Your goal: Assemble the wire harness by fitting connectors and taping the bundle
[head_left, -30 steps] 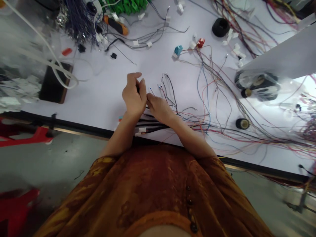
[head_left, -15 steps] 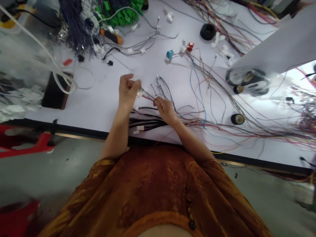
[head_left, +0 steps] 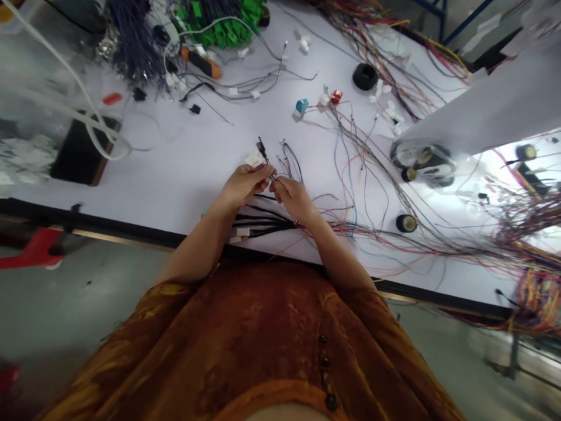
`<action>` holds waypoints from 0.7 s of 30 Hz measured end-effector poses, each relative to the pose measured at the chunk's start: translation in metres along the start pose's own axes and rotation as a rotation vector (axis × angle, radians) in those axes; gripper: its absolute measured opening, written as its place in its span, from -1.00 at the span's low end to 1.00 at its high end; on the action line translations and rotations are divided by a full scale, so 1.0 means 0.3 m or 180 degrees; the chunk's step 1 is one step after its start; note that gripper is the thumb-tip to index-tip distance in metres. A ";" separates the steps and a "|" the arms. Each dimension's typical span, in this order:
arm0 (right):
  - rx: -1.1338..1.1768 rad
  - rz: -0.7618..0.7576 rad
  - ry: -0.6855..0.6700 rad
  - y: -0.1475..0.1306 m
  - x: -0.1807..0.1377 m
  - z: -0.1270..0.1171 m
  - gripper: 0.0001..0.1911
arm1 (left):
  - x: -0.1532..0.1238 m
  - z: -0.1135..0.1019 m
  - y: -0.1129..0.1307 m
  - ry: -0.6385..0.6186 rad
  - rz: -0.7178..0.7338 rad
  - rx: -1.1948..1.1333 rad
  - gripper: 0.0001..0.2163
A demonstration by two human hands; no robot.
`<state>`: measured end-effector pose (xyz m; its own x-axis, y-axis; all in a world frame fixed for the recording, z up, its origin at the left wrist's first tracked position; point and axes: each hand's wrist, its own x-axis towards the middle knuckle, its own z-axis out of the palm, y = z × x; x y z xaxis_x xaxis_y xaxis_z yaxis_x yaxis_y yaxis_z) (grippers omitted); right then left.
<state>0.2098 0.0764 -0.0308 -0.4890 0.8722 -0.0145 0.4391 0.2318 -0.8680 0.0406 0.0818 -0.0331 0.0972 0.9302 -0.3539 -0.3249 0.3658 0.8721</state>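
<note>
Working at the middle of the frame, the person has both bare hands raised close together above the white table. The left hand has its thumb and fingers closed together on thin wires. From that pinch, a black connector and a white tag project toward the top of the frame; the tag sits just left of the connector. The right hand is just beside the left, its fingertips drawn together on the same wires, at their lower end. The exact contact inside the right fingers is partly hidden.

Noted immediately right of the connector: several loose wire ends, fanned out on the tabletop. Below the hands, a bundle of black-sleeved cables runs sideways near the table's front edge, with a white connector at its left end.

Observed at upper centre: a blue connector and, near it on the right, a red connector, both with wires close by. Further right lies a black ring-shaped roll; a smaller roll stands at centre right.

Recorded at upper left: an orange-and-black tool, below a heap of green pieces. A dark flat object lies at the left, partly crossed by a white cable.
</note>
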 end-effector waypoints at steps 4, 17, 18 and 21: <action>0.0129 -0.0055 0.0323 -0.068 0.096 -0.104 -0.78 | -0.002 -0.009 -0.003 -0.0055 0.0151 0.0322 -0.75; 0.1936 0.1425 -0.0239 -0.089 0.300 -0.046 -0.63 | -0.030 0.013 -0.001 0.0062 0.0626 0.0658 -0.72; 0.1916 0.1394 -0.0249 -0.086 0.294 -0.051 -0.64 | -0.031 0.013 -0.002 0.0069 0.0620 0.0702 -0.71; 0.1732 0.1137 -0.0279 -0.094 0.275 -0.081 -0.73 | -0.027 0.011 -0.009 -0.0052 0.0477 0.0531 -0.68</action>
<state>0.1754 0.1524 0.0044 -0.4534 0.8115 -0.3687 0.1533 -0.3365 -0.9291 0.0438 0.0734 -0.0314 0.0752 0.9744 -0.2119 -0.1770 0.2222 0.9588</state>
